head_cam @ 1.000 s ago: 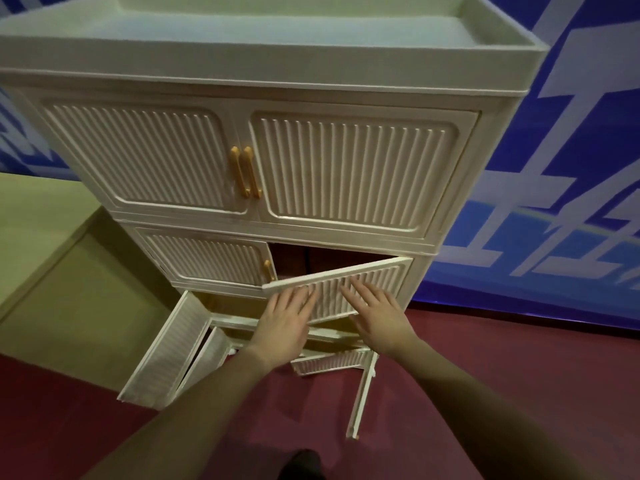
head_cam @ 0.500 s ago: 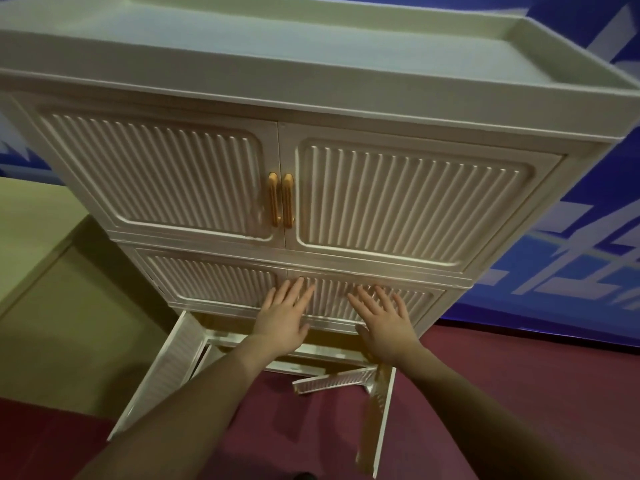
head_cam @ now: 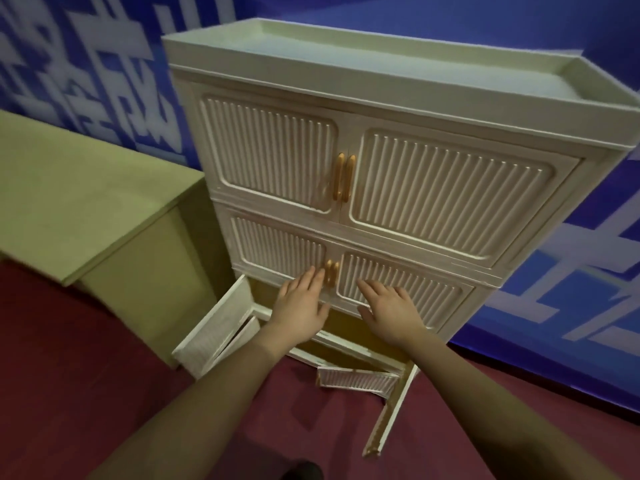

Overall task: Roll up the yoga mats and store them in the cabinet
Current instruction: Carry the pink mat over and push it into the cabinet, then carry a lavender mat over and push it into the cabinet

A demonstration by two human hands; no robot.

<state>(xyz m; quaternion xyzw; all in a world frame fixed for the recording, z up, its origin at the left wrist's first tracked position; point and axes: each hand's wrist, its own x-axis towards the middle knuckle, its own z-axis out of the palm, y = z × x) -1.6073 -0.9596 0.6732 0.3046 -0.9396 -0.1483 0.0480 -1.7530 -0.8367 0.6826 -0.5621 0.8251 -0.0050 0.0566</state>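
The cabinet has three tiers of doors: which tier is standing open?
The bottom tier: its doors swing out over the floor, while the top tier and middle tier are closed.

The cabinet (head_cam: 398,174) stands against the wall (head_cam: 86,64), a low bench (head_cam: 76,202) on its left.

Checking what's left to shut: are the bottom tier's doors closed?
No, the bottom doors swing outward over the floor, while both middle doors sit flush.
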